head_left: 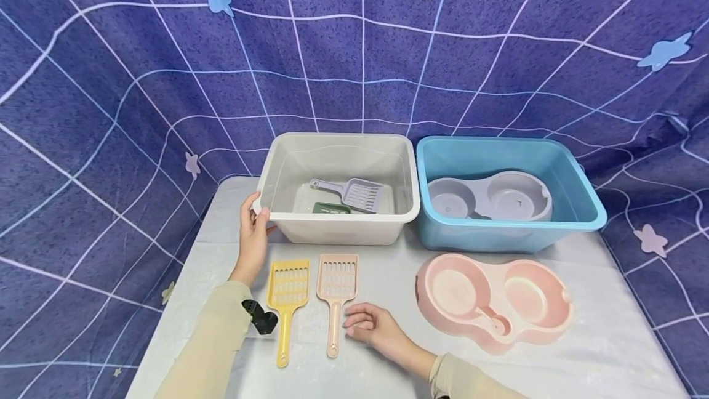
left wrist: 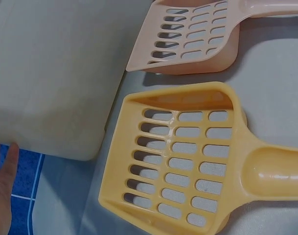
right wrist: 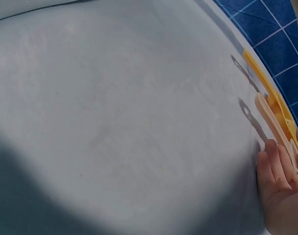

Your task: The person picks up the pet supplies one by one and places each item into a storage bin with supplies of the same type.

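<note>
My left hand (head_left: 253,239) grips the front left corner of a pale grey litter box (head_left: 338,233), fingers up at its rim. A lilac litter scoop (head_left: 362,194) and a small green piece (head_left: 331,208) lie inside the box. In front of it, a yellow litter scoop (head_left: 285,310) and a pink litter scoop (head_left: 335,300) lie side by side, handles toward me. My right hand (head_left: 376,331) is beside the pink scoop's handle, fingers loosely bent and holding nothing. The left wrist view shows both scoops' slotted heads close to the box wall.
To the right stands a blue litter box (head_left: 509,236) with a grey double pet bowl (head_left: 482,193) inside. A pink double pet bowl (head_left: 493,300) lies in front of it on the pale table (head_left: 615,337). A patterned blue curtain (head_left: 332,48) hangs behind and at both sides.
</note>
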`<control>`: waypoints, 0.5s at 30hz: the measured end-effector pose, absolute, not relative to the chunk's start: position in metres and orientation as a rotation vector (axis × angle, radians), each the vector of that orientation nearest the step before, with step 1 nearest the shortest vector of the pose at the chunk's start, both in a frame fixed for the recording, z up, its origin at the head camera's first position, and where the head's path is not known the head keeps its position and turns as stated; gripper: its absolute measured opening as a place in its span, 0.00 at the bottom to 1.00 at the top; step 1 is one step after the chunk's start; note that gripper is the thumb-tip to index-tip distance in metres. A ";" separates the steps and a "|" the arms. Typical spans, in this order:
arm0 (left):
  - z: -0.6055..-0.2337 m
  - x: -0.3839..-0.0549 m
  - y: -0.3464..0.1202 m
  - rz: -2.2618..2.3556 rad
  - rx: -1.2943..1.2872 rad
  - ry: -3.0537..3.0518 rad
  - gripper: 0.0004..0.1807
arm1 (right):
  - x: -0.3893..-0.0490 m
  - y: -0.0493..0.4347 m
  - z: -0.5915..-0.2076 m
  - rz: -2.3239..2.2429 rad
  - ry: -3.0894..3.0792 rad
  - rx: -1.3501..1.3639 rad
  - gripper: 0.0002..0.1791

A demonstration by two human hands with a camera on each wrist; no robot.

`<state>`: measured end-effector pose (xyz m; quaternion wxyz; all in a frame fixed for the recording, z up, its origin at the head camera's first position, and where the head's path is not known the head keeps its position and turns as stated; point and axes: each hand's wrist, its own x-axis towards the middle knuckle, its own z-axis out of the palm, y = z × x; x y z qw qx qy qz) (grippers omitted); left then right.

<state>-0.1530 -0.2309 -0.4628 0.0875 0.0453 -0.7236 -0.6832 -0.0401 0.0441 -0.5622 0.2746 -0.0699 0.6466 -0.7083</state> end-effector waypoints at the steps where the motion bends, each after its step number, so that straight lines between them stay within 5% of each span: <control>1: -0.463 -0.153 -0.231 -2.034 0.135 -2.150 0.28 | -0.040 0.043 -0.563 -1.901 1.735 -0.177 0.22; 15: -0.464 -0.154 -0.232 -2.032 0.134 -2.147 0.28 | -0.032 0.033 -0.563 -1.910 1.703 -0.118 0.24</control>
